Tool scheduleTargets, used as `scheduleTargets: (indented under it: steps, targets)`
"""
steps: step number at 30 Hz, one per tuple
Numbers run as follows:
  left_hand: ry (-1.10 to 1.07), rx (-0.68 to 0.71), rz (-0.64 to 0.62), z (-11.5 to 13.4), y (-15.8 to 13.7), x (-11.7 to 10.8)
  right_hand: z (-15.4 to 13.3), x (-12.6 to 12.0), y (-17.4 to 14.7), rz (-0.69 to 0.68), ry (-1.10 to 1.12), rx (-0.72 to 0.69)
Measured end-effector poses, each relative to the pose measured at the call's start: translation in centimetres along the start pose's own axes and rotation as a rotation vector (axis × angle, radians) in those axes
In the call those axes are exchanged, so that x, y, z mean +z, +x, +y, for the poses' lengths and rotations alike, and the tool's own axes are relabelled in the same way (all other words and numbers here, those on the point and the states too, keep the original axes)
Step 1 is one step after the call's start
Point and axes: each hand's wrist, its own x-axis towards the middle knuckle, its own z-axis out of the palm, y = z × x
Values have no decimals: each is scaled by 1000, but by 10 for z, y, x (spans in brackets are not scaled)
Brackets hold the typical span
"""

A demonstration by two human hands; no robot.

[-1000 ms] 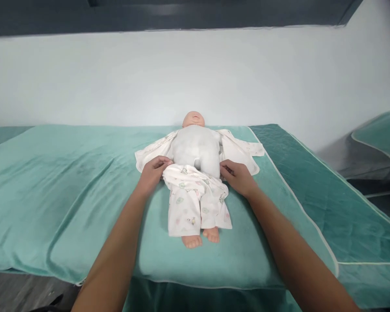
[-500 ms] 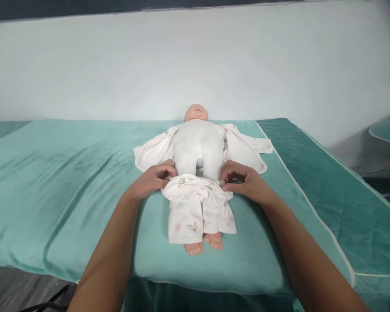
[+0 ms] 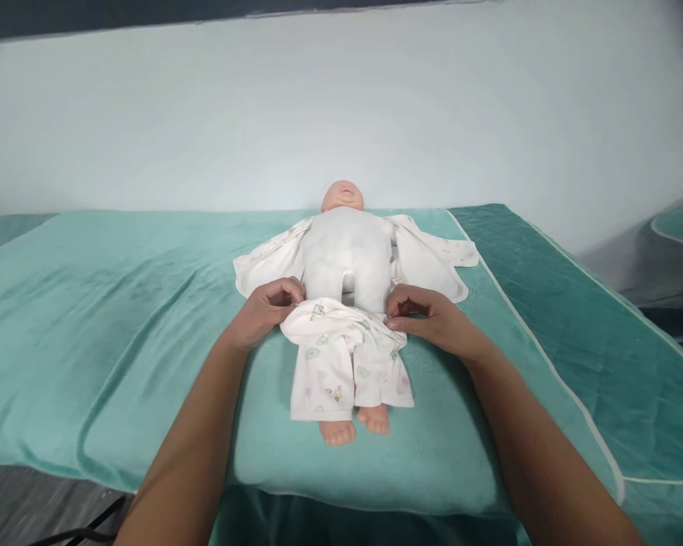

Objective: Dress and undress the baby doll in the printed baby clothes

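Just below the frame's centre, my left hand (image 3: 269,309) and right hand (image 3: 431,317) pinch opposite sides of the printed trousers (image 3: 325,373), bunched around the legs of the doll (image 3: 347,246) on the green cover (image 3: 142,334).

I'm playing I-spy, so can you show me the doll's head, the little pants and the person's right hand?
Doll's head (image 3: 341,198): head view, middle of its visible part.
Pants (image 3: 339,331): head view, on the bunched folds.
Right hand (image 3: 440,320): head view, on the back of the hand.
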Motion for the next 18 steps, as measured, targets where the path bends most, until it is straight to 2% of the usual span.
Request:
scheduleTargets:
  steps: [5,12,18]
  targets:
    - [23,-60,-9,2,-1,-1,0,-2,0,-8,9,-11]
    - [-14,-2,29,-1,0,1,0,-5,-1,-128,10,38]
    - [9,51,143,-3,2,3,-2,-3,-2,-123,32,-137]
